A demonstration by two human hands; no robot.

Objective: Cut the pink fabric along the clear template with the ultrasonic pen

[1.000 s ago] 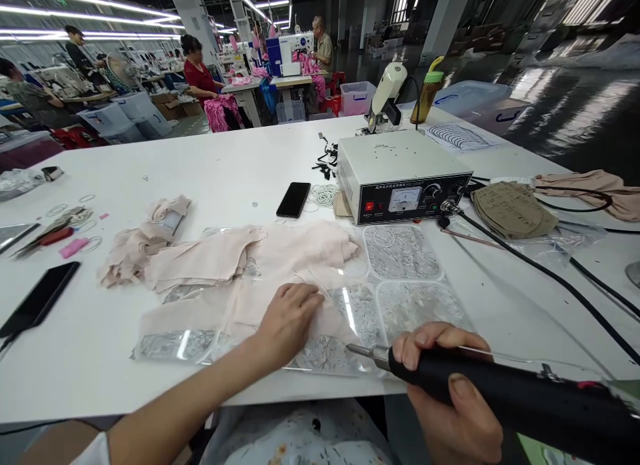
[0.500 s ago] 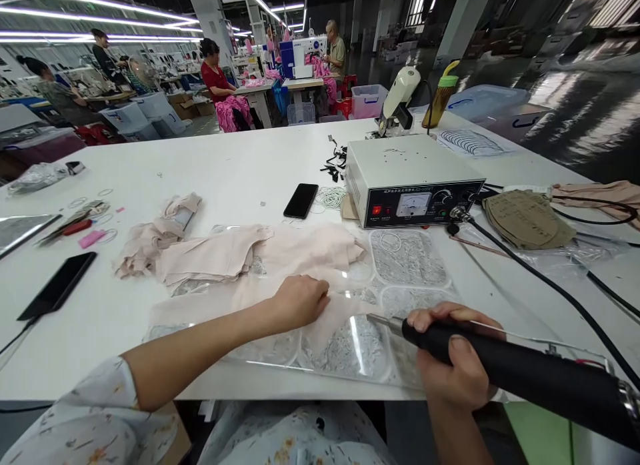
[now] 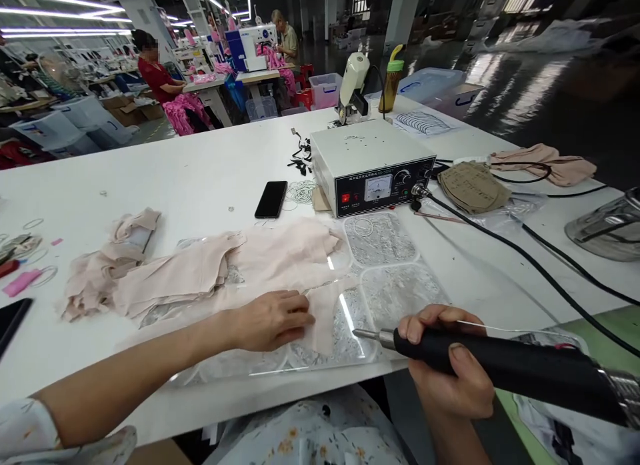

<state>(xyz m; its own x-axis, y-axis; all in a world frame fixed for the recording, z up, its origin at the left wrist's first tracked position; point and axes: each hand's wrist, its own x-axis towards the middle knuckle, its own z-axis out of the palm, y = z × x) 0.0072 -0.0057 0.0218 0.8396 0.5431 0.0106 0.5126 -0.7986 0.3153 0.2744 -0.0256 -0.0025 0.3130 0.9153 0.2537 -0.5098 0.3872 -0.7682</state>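
My left hand lies palm down with its fingers stretched out over a thin pale-pink fabric piece. The fabric rests on a clear mat with rounded panels. In my right hand is a handheld ultrasonic welder, its thick black grip wrapped by my fingers. Its narrow metal tip points left, just right of the fabric and apart from it. A stack of pink fabric pieces and a wider pink piece lie beyond my left hand. What is under my left palm is hidden.
A white control box stands behind the mat, a black cable running from it. Near it lie a phone, brown card templates and a green-capped bottle. Co-workers sit at sewing machines beyond the table.
My left hand has gone from a closed grip on the fabric to outstretched fingers. The welder's tip has drawn away from the fabric edge. The view has turned right.
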